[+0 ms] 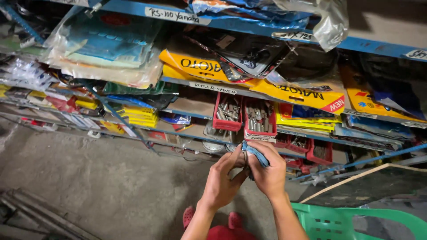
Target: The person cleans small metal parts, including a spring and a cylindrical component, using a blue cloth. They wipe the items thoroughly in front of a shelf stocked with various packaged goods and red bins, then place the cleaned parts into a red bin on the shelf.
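Blue metal shelving crammed with bagged spare parts fills the wall of this workshop store, its rows tilted toward the aisle so the plastic packets face outward. Two red bins of small metal fittings sit side by side on a middle shelf, within easy reach of the person standing before them. Below those bins, both hands meet close together over a small dark ring-shaped part, which is only partly visible between the fingers. The right hand is clenched around a blue cloth, bunched over the knuckles and pressed against the part, seemingly so the fabric can rub its surface. The left hand closes its grip on the ring's other side, fingertips pinching it, apparently to steady it against the cloth. Yellow and black packets hang over the shelf edges above. A green plastic chair stands just beside the right forearm, and red footwear shows on the bare concrete floor directly beneath the hands.
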